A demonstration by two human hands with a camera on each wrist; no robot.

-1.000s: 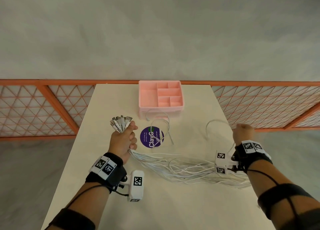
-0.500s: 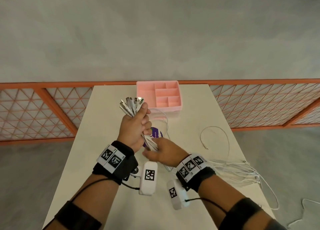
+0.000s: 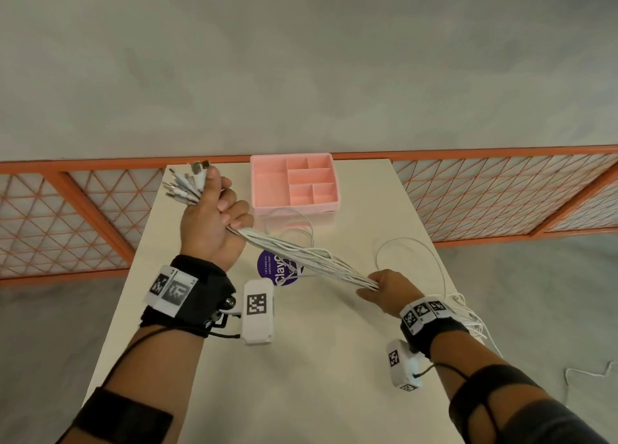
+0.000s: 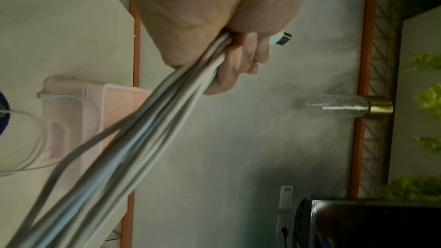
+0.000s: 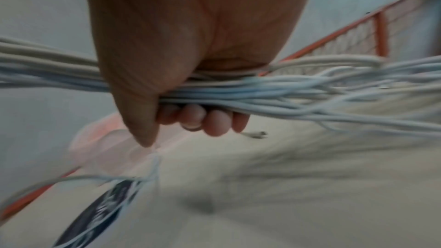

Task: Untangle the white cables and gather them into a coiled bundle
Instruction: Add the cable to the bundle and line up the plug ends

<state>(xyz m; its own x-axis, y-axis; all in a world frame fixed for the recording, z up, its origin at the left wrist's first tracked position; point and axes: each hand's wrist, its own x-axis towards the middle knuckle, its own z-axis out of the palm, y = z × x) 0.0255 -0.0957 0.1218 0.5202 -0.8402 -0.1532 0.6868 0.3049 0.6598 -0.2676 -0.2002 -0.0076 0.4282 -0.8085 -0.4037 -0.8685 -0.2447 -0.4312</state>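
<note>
Several white cables run as one taut bunch from upper left to lower right above the table. My left hand is raised and grips the bunch just below its metal plug ends, which fan out above the fist. My right hand is curled round the same bunch lower down. Behind that wrist the loose cable tails spill over the table's right edge. The left wrist view shows the cables leaving my fist. In the right wrist view, blurred cables pass through my curled fingers.
A pink compartment tray stands at the table's far edge. A round purple sticker lies mid-table under the bunch. Single white cable loops lie near the tray and at the right. Orange lattice fencing runs behind the beige table.
My left hand has risen toward the far left with the plug ends. My right hand has slid from just under the left hand down the bunch to the right, drawing it straight.
</note>
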